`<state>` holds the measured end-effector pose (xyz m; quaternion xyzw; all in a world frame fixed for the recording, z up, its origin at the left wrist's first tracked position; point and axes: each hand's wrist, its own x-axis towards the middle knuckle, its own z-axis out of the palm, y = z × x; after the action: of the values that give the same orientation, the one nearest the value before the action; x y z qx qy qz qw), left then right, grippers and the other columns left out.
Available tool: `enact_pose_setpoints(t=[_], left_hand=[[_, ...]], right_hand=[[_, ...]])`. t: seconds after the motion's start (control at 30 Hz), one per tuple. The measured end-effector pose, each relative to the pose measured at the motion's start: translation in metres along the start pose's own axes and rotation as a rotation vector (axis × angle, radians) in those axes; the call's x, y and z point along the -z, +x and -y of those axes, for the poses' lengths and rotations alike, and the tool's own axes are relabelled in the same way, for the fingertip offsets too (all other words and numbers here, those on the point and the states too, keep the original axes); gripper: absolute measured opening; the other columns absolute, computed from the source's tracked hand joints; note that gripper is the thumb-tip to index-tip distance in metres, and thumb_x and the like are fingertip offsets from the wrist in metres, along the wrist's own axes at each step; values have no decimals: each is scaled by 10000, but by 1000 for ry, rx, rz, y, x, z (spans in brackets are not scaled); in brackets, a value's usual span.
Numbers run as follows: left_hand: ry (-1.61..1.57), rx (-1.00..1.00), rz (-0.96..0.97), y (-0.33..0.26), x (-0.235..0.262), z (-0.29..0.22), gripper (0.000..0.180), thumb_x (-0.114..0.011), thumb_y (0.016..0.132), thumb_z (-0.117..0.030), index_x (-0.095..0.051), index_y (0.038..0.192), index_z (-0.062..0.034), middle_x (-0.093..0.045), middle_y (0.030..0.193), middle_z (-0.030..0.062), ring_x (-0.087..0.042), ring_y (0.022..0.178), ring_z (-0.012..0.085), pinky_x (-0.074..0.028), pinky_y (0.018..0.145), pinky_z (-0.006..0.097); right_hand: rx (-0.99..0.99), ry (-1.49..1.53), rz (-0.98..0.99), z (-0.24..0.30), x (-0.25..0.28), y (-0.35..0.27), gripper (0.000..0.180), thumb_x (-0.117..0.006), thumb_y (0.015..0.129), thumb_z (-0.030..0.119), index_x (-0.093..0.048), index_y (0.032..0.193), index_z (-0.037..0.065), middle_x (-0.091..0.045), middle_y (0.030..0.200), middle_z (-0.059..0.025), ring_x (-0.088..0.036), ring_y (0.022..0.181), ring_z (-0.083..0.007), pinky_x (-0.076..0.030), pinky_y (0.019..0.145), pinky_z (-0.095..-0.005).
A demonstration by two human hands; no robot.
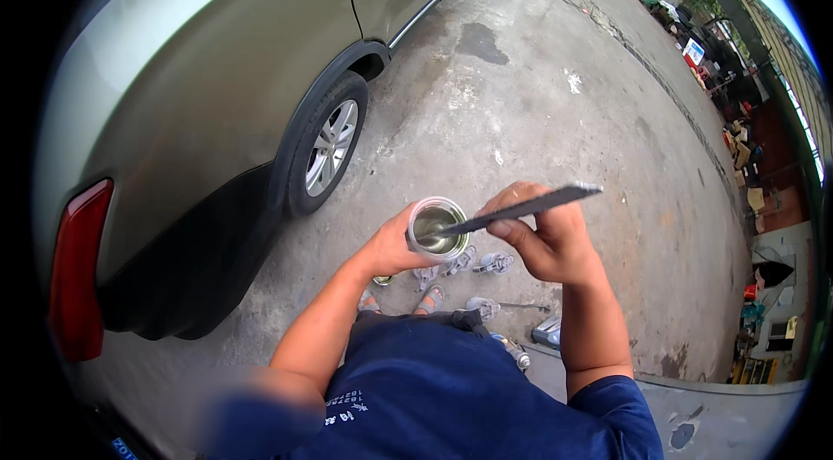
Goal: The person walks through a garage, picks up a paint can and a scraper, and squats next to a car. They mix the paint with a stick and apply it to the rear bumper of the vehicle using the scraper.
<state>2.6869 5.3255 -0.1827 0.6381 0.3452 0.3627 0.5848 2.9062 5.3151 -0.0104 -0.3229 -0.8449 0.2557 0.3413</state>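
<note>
A clear cup (pixel 438 200) with a grey-green liquid (pixel 429 222) in it is held in front of my body. My left hand (pixel 389 245) is wrapped round the cup's left side. In my right hand (pixel 551 239), pinched between thumb and fingers, is a long dark flat stick (pixel 560 198). The stick slants down to the left across the cup's rim, and its lower end dips into the liquid. The fingers of my left hand on the cup's far side are partly hidden.
A greenish-beige car (pixel 226 69) stands close on my left, with its wheel (pixel 331 146) and red tail light (pixel 81 269) facing me. Several grey crumpled-looking objects (pixel 495 263) lie by my feet on concrete. Piled goods (pixel 742 147) line the right side.
</note>
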Motion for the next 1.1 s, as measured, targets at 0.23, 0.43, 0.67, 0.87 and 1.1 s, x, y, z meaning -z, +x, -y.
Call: enact_pose_setpoints(t=[0.23, 0.43, 0.67, 0.87, 1.1], left_hand=[[10, 14, 31, 0, -3, 3, 795, -826, 601, -181, -486, 1308, -50, -586, 1230, 89, -550, 1145, 190, -409, 1003, 338], [-45, 28, 57, -6, 1, 4, 796, -822, 608, -154, -476, 1315, -40, -576, 1235, 86, -538, 1154, 185, -405, 1007, 336], [8, 49, 61, -1, 9, -7, 788, -816, 605, -144, -480, 1313, -55, -576, 1235, 77, -545, 1145, 185, -412, 999, 341], [-49, 27, 106, 8, 4, -10, 794, -817, 599, -142, -481, 1313, -49, -571, 1236, 77, -536, 1151, 175, -406, 1006, 333], [-79, 71, 140, 1, 5, 1, 835, -821, 595, -164, -456, 1335, -38, -559, 1265, 86, -512, 1193, 187, -372, 1040, 337]], right_hand=[[-238, 73, -324, 0, 8, -1, 74, -677, 838, 51, -638, 881, 6, -664, 837, -97, -627, 754, -174, -478, 656, -297], [-259, 340, -278, -2, 32, -24, 87, -619, 874, 33, -556, 918, -8, -650, 840, -102, -622, 793, -184, -494, 733, -304], [81, 181, -7, -2, 8, -2, 100, -643, 865, 47, -555, 876, 2, -654, 820, -145, -636, 760, -227, -510, 685, -357], [-111, 70, -48, -4, 10, 12, 61, -621, 864, -5, -568, 883, -29, -640, 828, -133, -619, 768, -197, -499, 682, -311], [-227, 356, -307, -13, 34, -4, 109, -602, 913, 86, -571, 908, -19, -639, 850, -106, -607, 762, -174, -488, 687, -287]])
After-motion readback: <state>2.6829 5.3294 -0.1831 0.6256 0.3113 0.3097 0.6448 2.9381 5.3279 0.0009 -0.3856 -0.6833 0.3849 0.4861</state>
